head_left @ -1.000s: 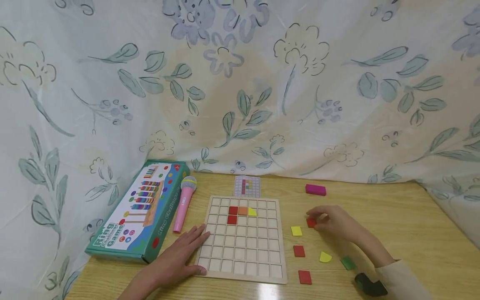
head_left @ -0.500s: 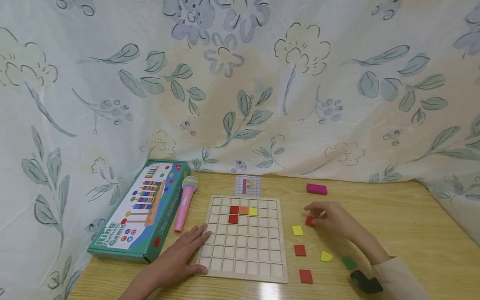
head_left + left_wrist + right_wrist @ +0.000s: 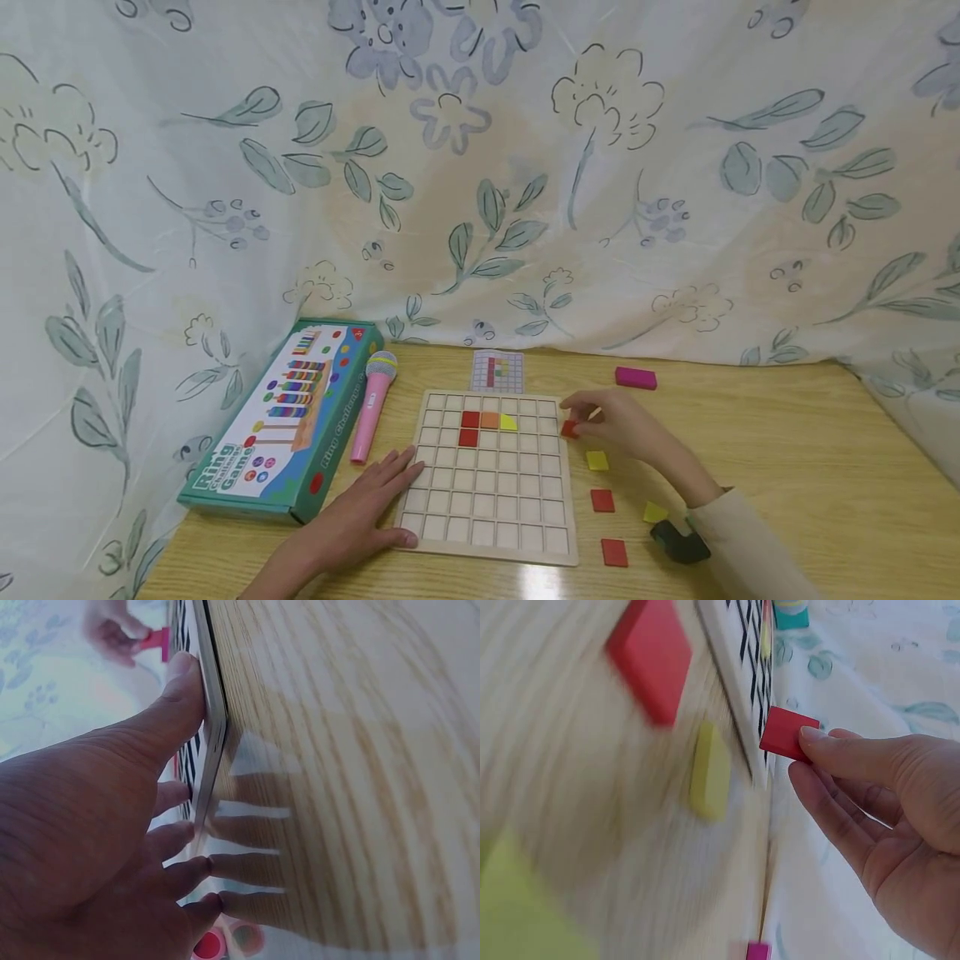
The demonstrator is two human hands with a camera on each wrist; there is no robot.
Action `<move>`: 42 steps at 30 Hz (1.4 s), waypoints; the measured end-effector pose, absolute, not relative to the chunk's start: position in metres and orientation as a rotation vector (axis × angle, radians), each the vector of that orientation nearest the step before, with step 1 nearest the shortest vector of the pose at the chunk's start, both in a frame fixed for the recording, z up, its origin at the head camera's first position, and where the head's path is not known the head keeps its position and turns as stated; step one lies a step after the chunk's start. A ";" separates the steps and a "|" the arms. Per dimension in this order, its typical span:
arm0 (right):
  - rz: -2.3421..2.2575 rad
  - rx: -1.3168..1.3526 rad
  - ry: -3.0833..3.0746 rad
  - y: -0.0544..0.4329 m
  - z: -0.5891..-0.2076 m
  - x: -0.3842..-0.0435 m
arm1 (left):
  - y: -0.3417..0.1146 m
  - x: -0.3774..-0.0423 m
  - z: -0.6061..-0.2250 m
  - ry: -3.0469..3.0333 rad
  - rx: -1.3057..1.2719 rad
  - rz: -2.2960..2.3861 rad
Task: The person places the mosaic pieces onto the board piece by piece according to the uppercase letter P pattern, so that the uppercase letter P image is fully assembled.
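Right hand (image 3: 617, 423) and pinched red tile (image 3: 569, 429) now nearer the gridded board (image 3: 484, 506).

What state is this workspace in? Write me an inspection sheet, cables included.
Surface: wood-grain table, with glare at the front.
Job's things: grid board holding two red squares, an orange square and a yellow rounded piece; pattern card behind it; two loose red squares, a loose yellow square and another yellow piece to the right.
Clutter: game box and pink microphone left of the board; magenta block farther back on the right.
Left hand: rests at the board's left edge.
Right hand: pinches a red tile near the board's right edge.
Cables: nothing seen.
Surroundings: floral sheet behind and at the sides.
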State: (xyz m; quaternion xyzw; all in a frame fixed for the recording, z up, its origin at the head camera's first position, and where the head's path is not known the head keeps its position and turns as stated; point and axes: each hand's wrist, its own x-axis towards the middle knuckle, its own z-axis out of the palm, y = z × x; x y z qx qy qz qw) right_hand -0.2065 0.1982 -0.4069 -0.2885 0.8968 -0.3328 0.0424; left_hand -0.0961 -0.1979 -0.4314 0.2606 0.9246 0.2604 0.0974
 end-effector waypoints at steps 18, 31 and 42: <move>-1.062 -1.040 2.570 0.112 -0.406 -0.210 | -0.197 -0.099 -0.429 2.721 0.744 0.759; -1.086 -1.095 2.441 0.065 -0.414 -0.205 | -0.198 -0.099 -0.431 2.724 0.749 0.771; -1.034 -1.095 2.518 0.055 -0.424 -0.200 | -0.198 -0.099 -0.431 2.721 0.733 0.769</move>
